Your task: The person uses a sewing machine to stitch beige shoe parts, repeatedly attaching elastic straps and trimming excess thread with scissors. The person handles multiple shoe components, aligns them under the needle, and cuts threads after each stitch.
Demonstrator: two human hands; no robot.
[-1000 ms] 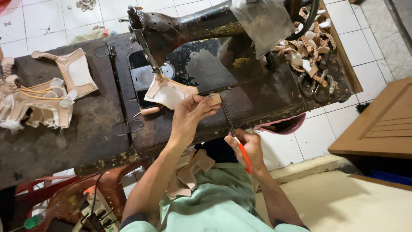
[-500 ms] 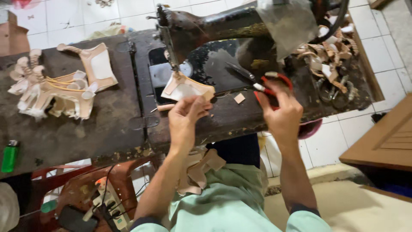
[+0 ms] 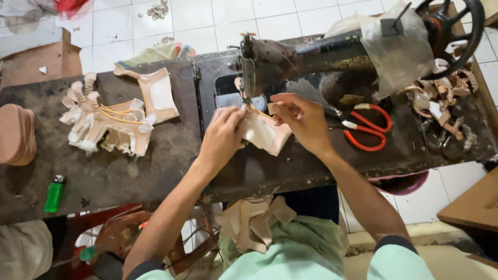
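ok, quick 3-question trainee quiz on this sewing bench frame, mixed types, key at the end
1. True or false: the red-handled scissors are in the right hand.
2. What do both hands hold at the needle of the sewing machine?
3. The green lighter lies: A) by the scissors B) at the table's left front C) on the machine.

Key: 1 false, they lie on the table. 2 a tan leather piece; left hand grips its left edge. 3 B.
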